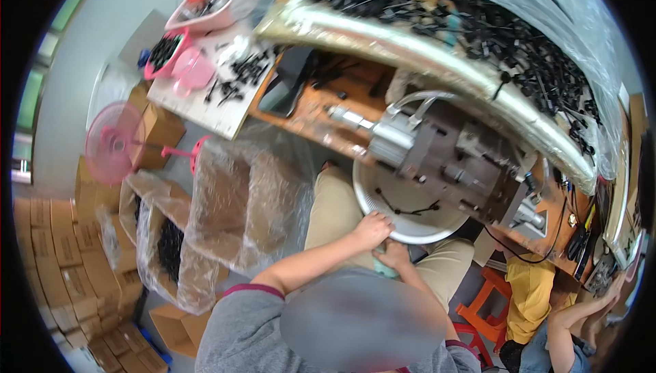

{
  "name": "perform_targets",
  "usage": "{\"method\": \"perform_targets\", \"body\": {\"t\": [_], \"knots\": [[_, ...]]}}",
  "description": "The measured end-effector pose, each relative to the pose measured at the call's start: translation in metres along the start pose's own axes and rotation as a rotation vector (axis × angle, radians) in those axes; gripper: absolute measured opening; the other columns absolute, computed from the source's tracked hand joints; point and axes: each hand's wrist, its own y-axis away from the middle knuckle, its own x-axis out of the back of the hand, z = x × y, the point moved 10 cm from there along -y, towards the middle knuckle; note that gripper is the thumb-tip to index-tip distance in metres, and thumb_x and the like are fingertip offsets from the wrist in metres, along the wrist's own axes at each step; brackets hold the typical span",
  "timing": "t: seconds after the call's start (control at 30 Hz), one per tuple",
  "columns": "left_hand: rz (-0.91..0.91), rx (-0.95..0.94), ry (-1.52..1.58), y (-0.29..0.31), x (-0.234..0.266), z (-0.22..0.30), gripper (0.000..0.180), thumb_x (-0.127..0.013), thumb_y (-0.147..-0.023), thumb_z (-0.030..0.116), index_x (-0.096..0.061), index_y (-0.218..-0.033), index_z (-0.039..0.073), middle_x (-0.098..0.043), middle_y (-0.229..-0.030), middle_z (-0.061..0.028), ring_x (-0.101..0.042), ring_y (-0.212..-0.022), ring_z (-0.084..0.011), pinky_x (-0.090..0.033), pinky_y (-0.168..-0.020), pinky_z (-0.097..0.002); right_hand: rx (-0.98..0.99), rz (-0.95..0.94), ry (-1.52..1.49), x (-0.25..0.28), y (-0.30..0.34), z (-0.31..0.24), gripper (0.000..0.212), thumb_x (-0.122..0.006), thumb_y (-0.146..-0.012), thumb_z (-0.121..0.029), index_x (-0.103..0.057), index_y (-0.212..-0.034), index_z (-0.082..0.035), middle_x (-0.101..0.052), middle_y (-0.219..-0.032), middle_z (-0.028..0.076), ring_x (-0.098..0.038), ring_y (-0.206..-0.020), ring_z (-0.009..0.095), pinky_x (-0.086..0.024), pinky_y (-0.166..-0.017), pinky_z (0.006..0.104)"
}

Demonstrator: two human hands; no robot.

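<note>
My left hand [374,230] is closed near the close rim of a large white basin [443,237]; what its fingers hold, if anything, is hidden. Just below it, my right hand [394,255] is curled over my lap, close against a pale green thing [385,270] too small to make out. A few thin black parts [407,209] with knobbed ends lie inside the basin. Over the basin's far side juts a dark metal machine [437,147] with a silver cylinder [391,144], fixed to the wooden bench.
Behind the machine, a padded, plastic-wrapped edge [410,50] borders a heap of black parts [471,24]. A phone-like dark slab [287,82] lies on the bench. Plastic-lined boxes [222,202] and a pink fan [115,143] stand left. Another person's arm [562,335] and orange stool [486,308] are right.
</note>
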Motion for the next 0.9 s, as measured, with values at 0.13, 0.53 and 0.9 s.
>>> {"method": "perform_targets", "body": {"t": [0.13,0.53,0.9], "knots": [[-0.039,0.003,0.046,-0.007,0.024,-0.020,0.027,-0.063,-0.078,0.016,-0.071,-0.103,0.008,-0.068,-0.096,-0.0070,-0.065,-0.097,-0.0261,-0.045,-0.092,-0.0393,-0.233,0.058,-0.366,-0.016,-0.013,0.014,0.077,-0.046,-0.090,-0.069,-0.059,-0.133,-0.006,-0.062,-0.127,0.028,-0.059,-0.121,0.041,-0.046,-0.102,0.0486],[0.121,-0.125,0.056,-0.006,0.016,-0.009,0.025,-0.056,-0.084,0.016,-0.071,-0.102,0.010,-0.070,-0.096,-0.0043,-0.066,-0.096,-0.0209,-0.047,-0.089,-0.0364,0.206,0.253,-0.312,0.011,-0.051,-0.030,0.044,-0.059,-0.089,-0.032,-0.060,-0.125,-0.006,-0.063,-0.124,0.025,-0.059,-0.117,0.040,-0.047,-0.097,0.0493],[-0.068,-0.134,0.094,0.004,0.006,0.003,0.026,-0.054,-0.085,0.016,-0.075,-0.099,0.011,-0.073,-0.085,-0.0076,-0.072,-0.085,-0.0248,-0.055,-0.075,-0.0408,0.314,0.124,-0.421,0.080,0.110,-0.049,0.042,-0.060,-0.096,-0.024,-0.061,-0.133,-0.007,-0.068,-0.120,0.022,-0.067,-0.109,0.037,-0.050,-0.097,0.0410]]}}
